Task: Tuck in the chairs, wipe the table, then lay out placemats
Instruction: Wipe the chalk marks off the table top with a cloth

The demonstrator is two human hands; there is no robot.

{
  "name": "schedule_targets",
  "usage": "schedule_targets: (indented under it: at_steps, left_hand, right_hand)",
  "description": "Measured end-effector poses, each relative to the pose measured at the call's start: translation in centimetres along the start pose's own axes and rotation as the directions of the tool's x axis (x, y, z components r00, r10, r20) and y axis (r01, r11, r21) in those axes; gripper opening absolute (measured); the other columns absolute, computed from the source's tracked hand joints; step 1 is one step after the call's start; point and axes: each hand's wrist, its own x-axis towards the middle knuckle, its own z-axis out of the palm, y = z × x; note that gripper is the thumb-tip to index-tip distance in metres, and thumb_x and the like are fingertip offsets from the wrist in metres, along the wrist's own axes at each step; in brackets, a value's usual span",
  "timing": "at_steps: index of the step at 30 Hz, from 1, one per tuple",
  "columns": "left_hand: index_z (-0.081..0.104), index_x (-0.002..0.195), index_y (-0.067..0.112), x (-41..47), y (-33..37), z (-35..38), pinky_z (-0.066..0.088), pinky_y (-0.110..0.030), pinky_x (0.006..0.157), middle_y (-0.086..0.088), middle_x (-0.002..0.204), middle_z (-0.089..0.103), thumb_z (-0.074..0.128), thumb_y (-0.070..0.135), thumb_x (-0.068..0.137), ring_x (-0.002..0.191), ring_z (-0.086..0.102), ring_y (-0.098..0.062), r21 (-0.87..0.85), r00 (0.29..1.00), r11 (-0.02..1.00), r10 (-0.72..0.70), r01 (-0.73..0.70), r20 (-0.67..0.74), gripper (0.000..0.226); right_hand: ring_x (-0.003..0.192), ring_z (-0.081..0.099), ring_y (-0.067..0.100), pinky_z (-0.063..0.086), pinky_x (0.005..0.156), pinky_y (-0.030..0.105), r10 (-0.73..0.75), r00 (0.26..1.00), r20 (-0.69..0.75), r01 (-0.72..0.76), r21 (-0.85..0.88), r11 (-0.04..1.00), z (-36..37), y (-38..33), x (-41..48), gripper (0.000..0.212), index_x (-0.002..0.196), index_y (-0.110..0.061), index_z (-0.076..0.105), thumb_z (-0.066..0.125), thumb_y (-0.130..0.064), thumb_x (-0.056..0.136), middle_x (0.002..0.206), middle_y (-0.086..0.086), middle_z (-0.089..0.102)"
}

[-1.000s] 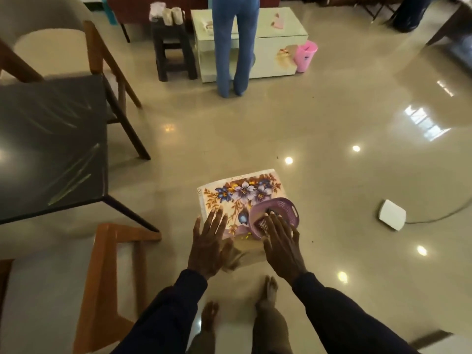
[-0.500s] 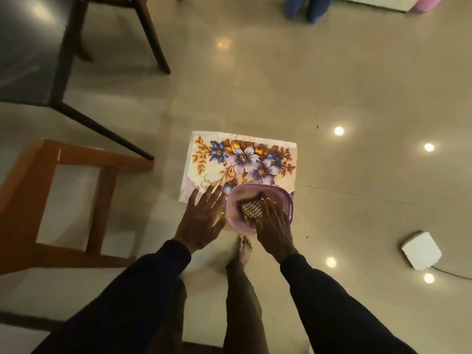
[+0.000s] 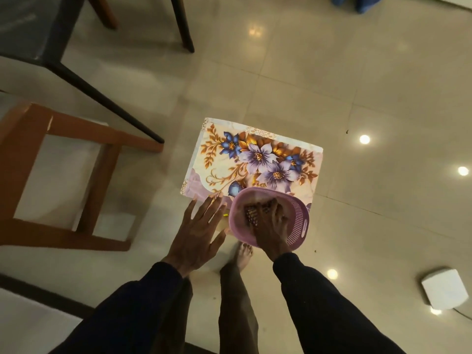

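Note:
A flowered placemat [image 3: 255,159] lies flat on the tiled floor in front of me. A pink plastic basket [image 3: 297,221] stands on its near right corner. Inside the basket lies a brown checked cloth [image 3: 251,215]. My right hand [image 3: 272,226] reaches into the basket and its fingers curl onto the cloth. My left hand [image 3: 199,231] hovers with spread, straight fingers just left of the basket, fingertips at the placemat's near edge. The dark table [image 3: 28,29] shows at the top left, with a wooden chair [image 3: 30,139] beside it.
A black table leg [image 3: 107,103] slants across the floor toward the placemat. A white box with a cable [image 3: 444,290] lies on the floor at the right. My bare foot [image 3: 242,254] stands just below the basket. Another person's feet [image 3: 357,3] show at the top.
My head has tilted further down and closer to the floor. My right hand has gone deeper into the basket onto the cloth. My left hand has drawn back slightly from the placemat.

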Motion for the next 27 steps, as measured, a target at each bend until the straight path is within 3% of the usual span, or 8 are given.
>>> schedule_targets:
  at_steps: [3,6,9,13,19,24,27]
  left_hand:
    - [0.040,0.163,0.014,-0.4,0.0,0.4,0.027,-0.064,0.124,-0.010,0.173,0.029,0.036,0.052,0.111,0.162,0.025,-0.028,0.003,1.000,1.000,-0.018,0.018,0.016,0.065]
    - [0.039,0.163,0.015,-0.8,0.1,0.7,0.026,-0.064,0.124,-0.008,0.175,0.025,0.042,0.051,0.110,0.163,0.020,-0.027,0.015,0.999,1.000,-0.025,0.025,0.039,0.065]
    - [0.039,0.164,0.015,-1.0,0.4,1.1,0.024,-0.063,0.125,-0.008,0.175,0.024,0.046,0.049,0.109,0.163,0.018,-0.026,0.014,0.998,0.999,-0.039,0.039,0.043,0.065]
    - [0.034,0.166,0.016,-1.2,0.8,1.5,0.023,-0.061,0.127,-0.007,0.176,0.020,0.048,0.049,0.109,0.164,0.015,-0.025,0.021,0.998,0.999,-0.036,0.034,0.057,0.067]
    - [0.033,0.166,0.017,-1.9,1.5,2.0,0.021,-0.061,0.128,-0.005,0.177,0.019,0.040,0.051,0.111,0.164,0.016,-0.025,0.008,0.997,0.998,-0.062,0.062,0.056,0.065]
    - [0.035,0.165,0.016,-2.5,1.6,2.0,0.024,-0.061,0.126,-0.007,0.176,0.022,0.033,0.051,0.113,0.163,0.019,-0.026,0.023,0.996,0.997,-0.077,0.076,0.044,0.063]
    - [0.035,0.165,0.014,-3.0,1.6,1.9,0.026,-0.061,0.125,-0.008,0.175,0.024,0.028,0.051,0.113,0.163,0.021,-0.028,0.047,0.994,0.994,-0.097,0.095,0.045,0.064]
  right_hand:
    - [0.126,0.059,0.057,0.062,0.083,0.067,-0.060,0.998,0.019,0.061,-0.028,0.998,0.2,1.0,0.6,0.107,0.156,-0.010,0.030,0.095,-0.037,0.075,0.147,0.036,0.051]
    - [0.117,0.065,0.056,0.063,0.073,0.065,-0.034,0.999,0.022,0.033,0.042,0.999,-0.1,1.8,1.0,0.109,0.148,-0.010,0.038,0.102,-0.031,0.063,0.138,0.035,0.058]
    - [0.122,0.063,0.057,0.063,0.075,0.067,-0.083,0.995,-0.058,0.080,-0.042,0.996,-0.4,1.3,0.9,0.106,0.151,-0.009,0.038,0.100,-0.029,0.067,0.143,0.035,0.056]
    - [0.134,0.054,0.059,0.058,0.088,0.073,-0.133,0.991,-0.008,0.131,-0.121,0.984,-0.3,1.1,0.6,0.103,0.159,-0.014,0.029,0.091,-0.029,0.078,0.151,0.034,0.051]
    - [0.124,0.062,0.050,0.062,0.083,0.063,-0.103,0.995,-0.013,0.100,-0.142,0.985,-0.7,2.3,2.0,0.094,0.152,-0.013,0.048,0.094,-0.042,0.076,0.140,0.028,0.059]
    - [0.132,0.056,0.055,0.060,0.087,0.069,-0.106,0.993,-0.046,0.095,-0.198,0.976,0.1,2.1,1.3,0.101,0.159,-0.012,0.038,0.092,-0.036,0.077,0.148,0.031,0.052]
    - [0.128,0.059,0.055,0.059,0.086,0.069,-0.114,0.992,-0.049,0.103,-0.190,0.976,-0.2,2.2,1.4,0.095,0.154,-0.011,0.051,0.095,-0.030,0.073,0.144,0.031,0.055]
